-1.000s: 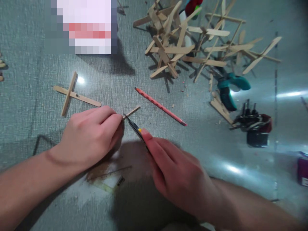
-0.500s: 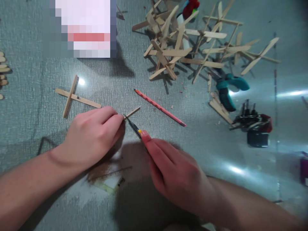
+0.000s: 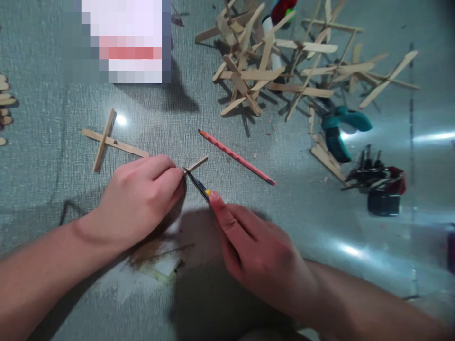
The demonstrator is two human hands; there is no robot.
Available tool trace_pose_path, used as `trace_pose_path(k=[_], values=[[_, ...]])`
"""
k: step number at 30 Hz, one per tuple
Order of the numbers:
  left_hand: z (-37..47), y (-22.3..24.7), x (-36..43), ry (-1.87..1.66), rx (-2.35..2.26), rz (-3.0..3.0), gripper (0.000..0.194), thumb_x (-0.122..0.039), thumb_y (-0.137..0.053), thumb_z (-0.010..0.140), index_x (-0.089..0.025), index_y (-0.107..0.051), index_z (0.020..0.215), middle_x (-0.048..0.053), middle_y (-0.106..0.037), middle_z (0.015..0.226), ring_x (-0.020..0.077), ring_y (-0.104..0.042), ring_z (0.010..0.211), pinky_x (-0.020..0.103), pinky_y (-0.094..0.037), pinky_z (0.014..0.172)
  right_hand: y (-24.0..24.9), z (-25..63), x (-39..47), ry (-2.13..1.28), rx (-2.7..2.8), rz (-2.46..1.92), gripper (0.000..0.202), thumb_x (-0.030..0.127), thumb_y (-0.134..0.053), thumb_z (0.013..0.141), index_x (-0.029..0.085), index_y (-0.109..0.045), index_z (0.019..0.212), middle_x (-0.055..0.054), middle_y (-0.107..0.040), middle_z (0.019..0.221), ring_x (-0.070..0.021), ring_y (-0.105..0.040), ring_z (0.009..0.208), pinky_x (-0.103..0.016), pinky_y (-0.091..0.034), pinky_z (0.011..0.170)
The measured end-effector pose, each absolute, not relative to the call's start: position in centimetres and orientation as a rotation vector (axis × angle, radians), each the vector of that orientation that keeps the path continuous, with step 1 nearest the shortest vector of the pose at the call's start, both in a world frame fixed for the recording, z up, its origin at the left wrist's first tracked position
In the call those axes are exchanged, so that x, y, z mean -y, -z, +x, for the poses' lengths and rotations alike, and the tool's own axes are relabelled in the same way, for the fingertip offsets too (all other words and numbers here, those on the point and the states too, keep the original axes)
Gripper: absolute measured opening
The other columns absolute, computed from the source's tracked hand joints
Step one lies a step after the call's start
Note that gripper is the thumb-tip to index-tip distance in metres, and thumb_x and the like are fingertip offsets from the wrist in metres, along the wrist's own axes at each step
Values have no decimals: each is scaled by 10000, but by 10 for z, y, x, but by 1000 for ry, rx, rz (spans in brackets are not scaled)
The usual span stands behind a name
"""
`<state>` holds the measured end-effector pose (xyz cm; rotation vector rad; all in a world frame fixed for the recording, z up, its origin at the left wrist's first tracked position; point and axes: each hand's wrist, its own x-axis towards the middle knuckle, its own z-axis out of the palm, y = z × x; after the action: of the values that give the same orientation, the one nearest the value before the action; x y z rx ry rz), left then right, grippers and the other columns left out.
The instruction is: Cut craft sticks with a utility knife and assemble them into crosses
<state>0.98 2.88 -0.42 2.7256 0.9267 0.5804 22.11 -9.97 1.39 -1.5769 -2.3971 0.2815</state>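
A thin wooden craft stick [image 3: 197, 164] lies on the table, its near end under the closed fingers of my left hand [image 3: 144, 194]. My right hand [image 3: 261, 253] is wrapped round a dark craft knife [image 3: 198, 183] with a yellow part near the thumb. The knife's tip touches the stick close beside my left fingertips. Most of the knife's handle is hidden in my palm. Just beyond my left hand lies a pair of crossed craft sticks [image 3: 105, 136] with a small dark mark near the joint. A red pencil [image 3: 238, 158] rests to the right of the stick.
Several joined craft sticks [image 3: 256, 76] are heaped at the back right. Near them lie a teal-handled tool [image 3: 339, 135] and a dark cluster of bits [image 3: 377, 180]. A clear ruler [image 3: 159, 267] sits below my left hand. More sticks [image 3: 5, 99] show at the left edge.
Both hands, the knife and the stick hold nearly the same place. The whole view has shifted very slightly.
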Motion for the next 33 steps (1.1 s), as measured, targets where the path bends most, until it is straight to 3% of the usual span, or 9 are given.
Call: trace_pose_path(k=[12,21,28,33], values=[[11,-1,-30,-594,-947,2768,243,-200,-573,1035,-194,-712,835,27,-756,822,166,-637,652,301,-408,543,-14,222,92,-274,2373,-1579,755,48,-498,1007,41,-191,1698,-71,-732,934,-174,-620,693,-296,-549,584],[11,-2,-29,-537,-997,2739,233,-251,-570,1040,-218,-693,845,-11,-719,810,148,-592,666,294,-371,562,-16,225,101,-314,2384,-1585,719,39,-510,1013,3,-239,1678,-88,-733,929,-189,-615,705,-317,-526,568],[10,-2,-31,-556,-959,2745,238,-232,-567,1038,-203,-697,841,-4,-728,820,142,-595,677,287,-366,567,-13,220,99,-132,2444,-1607,653,53,-492,1029,-41,-298,1646,-67,-695,826,-186,-549,617,-328,-469,488],[12,-4,-29,-528,-987,2743,214,-222,-578,1039,-204,-711,872,8,-747,848,150,-626,706,293,-370,565,-14,220,94,-171,2412,-1610,618,68,-489,1026,44,-378,1634,-37,-702,822,-163,-553,609,-302,-494,499]])
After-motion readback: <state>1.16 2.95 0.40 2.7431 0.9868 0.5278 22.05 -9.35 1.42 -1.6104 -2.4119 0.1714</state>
